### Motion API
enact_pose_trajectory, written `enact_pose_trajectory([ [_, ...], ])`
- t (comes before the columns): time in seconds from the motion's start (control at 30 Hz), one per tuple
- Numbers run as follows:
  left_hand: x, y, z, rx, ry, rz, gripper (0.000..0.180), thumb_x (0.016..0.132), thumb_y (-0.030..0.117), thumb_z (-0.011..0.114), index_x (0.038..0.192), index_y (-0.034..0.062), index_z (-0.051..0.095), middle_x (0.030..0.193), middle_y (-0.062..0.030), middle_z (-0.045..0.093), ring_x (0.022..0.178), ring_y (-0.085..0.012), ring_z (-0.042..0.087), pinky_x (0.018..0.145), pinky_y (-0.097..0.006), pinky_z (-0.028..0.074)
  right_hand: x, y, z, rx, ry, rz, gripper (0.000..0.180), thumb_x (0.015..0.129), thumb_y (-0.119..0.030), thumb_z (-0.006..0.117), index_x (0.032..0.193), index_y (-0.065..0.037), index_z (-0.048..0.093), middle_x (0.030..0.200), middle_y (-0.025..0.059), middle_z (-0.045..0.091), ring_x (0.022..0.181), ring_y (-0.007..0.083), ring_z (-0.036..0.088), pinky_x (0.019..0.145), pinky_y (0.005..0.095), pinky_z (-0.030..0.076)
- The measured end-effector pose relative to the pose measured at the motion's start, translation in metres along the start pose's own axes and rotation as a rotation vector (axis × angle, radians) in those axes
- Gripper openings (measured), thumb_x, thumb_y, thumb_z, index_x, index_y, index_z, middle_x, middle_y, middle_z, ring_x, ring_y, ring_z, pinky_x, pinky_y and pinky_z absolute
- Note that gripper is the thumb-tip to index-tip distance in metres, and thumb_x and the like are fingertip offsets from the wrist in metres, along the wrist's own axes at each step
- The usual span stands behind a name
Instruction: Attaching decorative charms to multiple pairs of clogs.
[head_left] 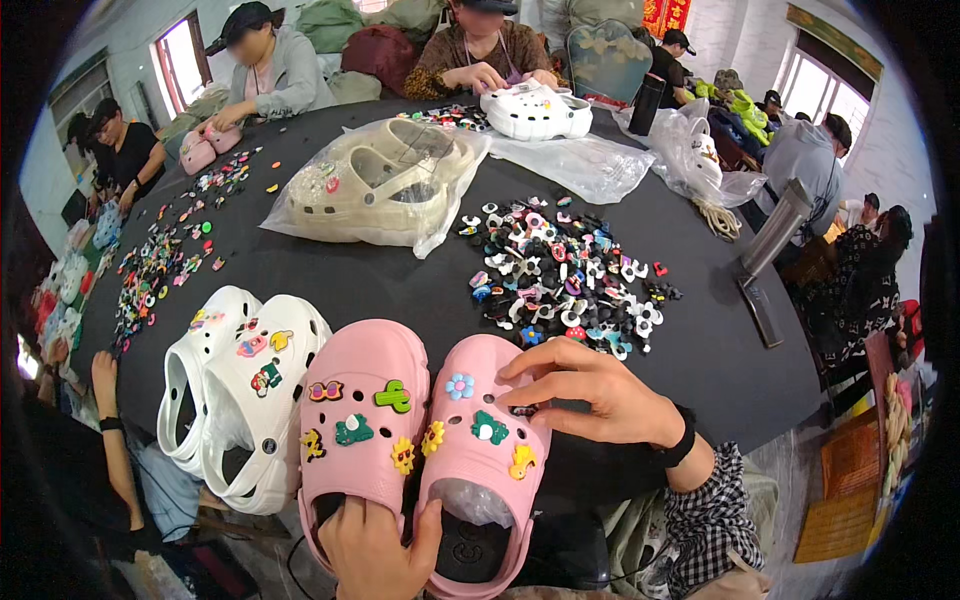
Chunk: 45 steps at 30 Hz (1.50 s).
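Two pink clogs stand side by side in front of me, toes away. Into the opening of the left pink clog (365, 350) go the fingers of my left hand (378, 555), closed on it, with the thumb against the neighbouring shoe. The right pink clog (480, 360) carries a blue flower charm (460, 386), a green charm (489, 428) and yellow ones. Over its upper right side my right hand (600, 395) is bent, fingertips at the holes. A small dark piece shows under these fingers, too covered to name. On the left clog sit a cactus charm (393, 396) and several others.
White clogs (265, 400) with charms stand at left. A heap of loose charms (560, 270) lies beyond my right hand, near bagged beige clogs (385, 185). A metal stand (770, 250) is at right. Other people sit around the black table (720, 400), some handling clogs.
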<state>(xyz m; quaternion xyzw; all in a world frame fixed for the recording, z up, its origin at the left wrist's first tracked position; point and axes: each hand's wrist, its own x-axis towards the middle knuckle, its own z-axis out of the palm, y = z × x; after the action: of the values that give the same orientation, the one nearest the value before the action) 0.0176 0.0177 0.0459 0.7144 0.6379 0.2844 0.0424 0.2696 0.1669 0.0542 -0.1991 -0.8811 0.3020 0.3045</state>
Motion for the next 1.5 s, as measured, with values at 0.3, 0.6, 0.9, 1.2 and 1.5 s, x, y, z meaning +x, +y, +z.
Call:
enact_pose_trajectory([
  [0.3,0.000,0.001,-0.003,-0.012,0.013,0.000,0.050,0.086,0.024,0.071,0.124,-0.0060,0.058,0.109,-0.0292,0.063,0.094,-0.0464,0.062,0.078,-0.048,0.051,0.002,-0.005,-0.001,0.121,-0.017,0.105,0.031,0.085,0.000,0.070,0.114,-0.009,0.067,0.115,0.0075,0.057,0.103,0.0195,0.059,0.082,0.0299,0.054],
  [0.6,0.001,0.004,-0.001,-0.016,-0.009,-0.030,0.051,0.088,0.025,0.070,0.126,-0.0066,0.058,0.112,-0.0296,0.063,0.099,-0.0473,0.061,0.084,-0.048,0.049,0.002,-0.002,-0.010,0.188,-0.017,0.098,0.029,0.089,0.001,0.065,0.118,-0.005,0.064,0.118,0.0115,0.058,0.109,0.0241,0.058,0.089,0.0332,0.050],
  [0.9,0.004,0.009,-0.006,0.066,-0.033,-0.016,0.051,0.088,0.028,0.069,0.124,-0.0065,0.059,0.110,-0.0298,0.064,0.100,-0.0479,0.060,0.090,-0.051,0.046,0.018,0.064,-0.079,-0.418,0.212,0.240,0.035,0.090,0.000,0.057,0.125,-0.002,0.059,0.116,0.0143,0.061,0.104,0.0295,0.061,0.088,0.0372,0.051],
  [1.2,0.008,0.003,-0.009,0.025,-0.059,-0.049,0.050,0.087,0.025,0.071,0.123,-0.0072,0.059,0.108,-0.0311,0.063,0.098,-0.0490,0.060,0.083,-0.050,0.047,-0.061,0.140,-0.134,-0.640,0.422,0.568,0.028,0.089,-0.009,0.059,0.115,-0.002,0.067,0.112,0.0190,0.065,0.103,0.0367,0.063,0.091,0.0417,0.051],
  [1.5,0.020,-0.018,-0.008,-0.017,-0.126,0.054,0.024,0.083,0.020,0.069,0.088,-0.0022,0.060,0.079,-0.0179,0.061,0.065,-0.0381,0.062,0.057,-0.045,0.050,-0.050,0.129,-0.118,-0.554,0.188,0.600,0.030,0.089,-0.009,0.064,0.117,0.001,0.065,0.112,0.0158,0.065,0.095,0.0304,0.064,0.083,0.0368,0.051],
])
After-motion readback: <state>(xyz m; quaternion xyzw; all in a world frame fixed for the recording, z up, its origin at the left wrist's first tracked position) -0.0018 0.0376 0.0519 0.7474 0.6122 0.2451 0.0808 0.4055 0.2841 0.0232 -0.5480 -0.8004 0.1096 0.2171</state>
